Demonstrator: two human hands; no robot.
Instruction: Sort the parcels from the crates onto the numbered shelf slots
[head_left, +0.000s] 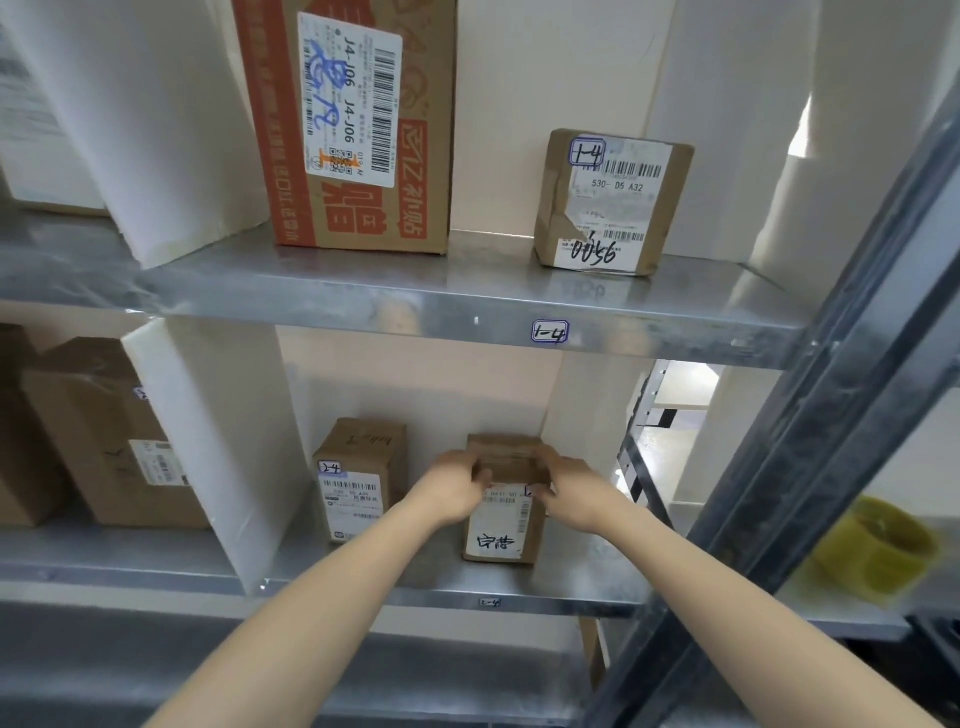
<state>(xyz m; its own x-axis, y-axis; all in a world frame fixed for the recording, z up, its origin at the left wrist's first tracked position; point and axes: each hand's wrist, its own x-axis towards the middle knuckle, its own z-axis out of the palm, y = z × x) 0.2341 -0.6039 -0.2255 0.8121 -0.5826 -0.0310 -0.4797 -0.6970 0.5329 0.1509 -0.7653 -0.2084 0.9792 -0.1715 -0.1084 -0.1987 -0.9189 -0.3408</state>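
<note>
Head: hands (457, 486) round shelved parcel (506, 519)

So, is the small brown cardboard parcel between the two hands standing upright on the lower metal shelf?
Upright: the small brown cardboard parcel stands on its base on the lower metal shelf, left hand and right hand gripping its top.

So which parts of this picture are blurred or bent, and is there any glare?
Head view: the yellow tape roll and grey upright post at right are blurred; the wide lens slants the post and white dividers; the upper metal shelf gives soft reflections.
</note>
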